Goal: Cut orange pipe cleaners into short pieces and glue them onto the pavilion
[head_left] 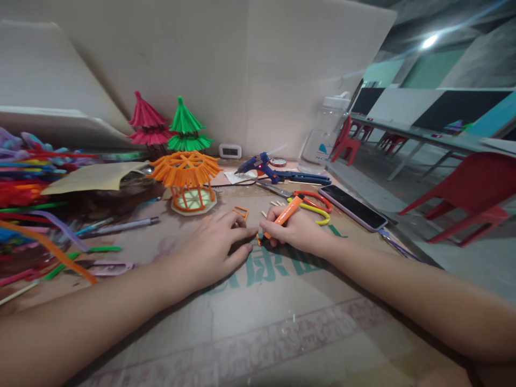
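Note:
My right hand (300, 228) is closed around a slim orange tool (287, 216) with white lettering and black ends, held like a pen; whether it is a marker or a craft knife I cannot tell. Its lower end points down at a small orange piece (258, 239) on the board. Palm down, my left hand (220, 239) lies just left of that piece, thumb and index finger apart, fingertips close to it. Beyond the left hand is a bent orange strip (241, 210). Past it stands an orange pavilion-like model (189, 183) with a fringed roof and a pale base.
Pink (148, 121) and green (188, 126) tiered models stand behind. A glue gun (258, 165), scissors (310, 201), phone (355, 207) and water bottle (322, 137) lie or stand to the right. Coloured fuzzy stems (24, 193) crowd the left. Red chairs (463, 185) stand beyond.

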The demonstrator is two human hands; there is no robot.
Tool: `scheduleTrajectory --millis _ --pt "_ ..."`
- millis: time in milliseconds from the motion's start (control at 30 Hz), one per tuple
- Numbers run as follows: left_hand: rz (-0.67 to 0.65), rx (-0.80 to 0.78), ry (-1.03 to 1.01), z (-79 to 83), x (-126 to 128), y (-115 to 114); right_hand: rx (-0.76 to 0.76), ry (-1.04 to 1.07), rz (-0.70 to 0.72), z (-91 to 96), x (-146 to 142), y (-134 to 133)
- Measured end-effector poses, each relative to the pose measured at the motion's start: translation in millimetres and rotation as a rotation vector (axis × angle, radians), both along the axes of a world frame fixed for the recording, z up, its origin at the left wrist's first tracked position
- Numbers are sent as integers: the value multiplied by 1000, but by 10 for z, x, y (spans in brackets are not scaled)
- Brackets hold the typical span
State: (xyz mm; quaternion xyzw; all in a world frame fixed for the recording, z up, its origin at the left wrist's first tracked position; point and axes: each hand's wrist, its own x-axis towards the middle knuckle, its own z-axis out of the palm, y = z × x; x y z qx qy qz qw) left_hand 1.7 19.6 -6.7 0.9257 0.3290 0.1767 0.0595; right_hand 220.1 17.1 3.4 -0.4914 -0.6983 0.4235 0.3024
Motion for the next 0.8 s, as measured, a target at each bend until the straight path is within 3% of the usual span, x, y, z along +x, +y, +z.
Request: scheduleTrajectory --millis 300,567,800 --pt "-8 7 -7 -17 -6 8 58 42 -51 -56 -2 23" --pt "-5 -4 -2 5 -5 4 -15 1 -27 3 -12 -6" --pt "-5 -5 -7 -17 -6 10 79 28 -54 -52 -8 14"
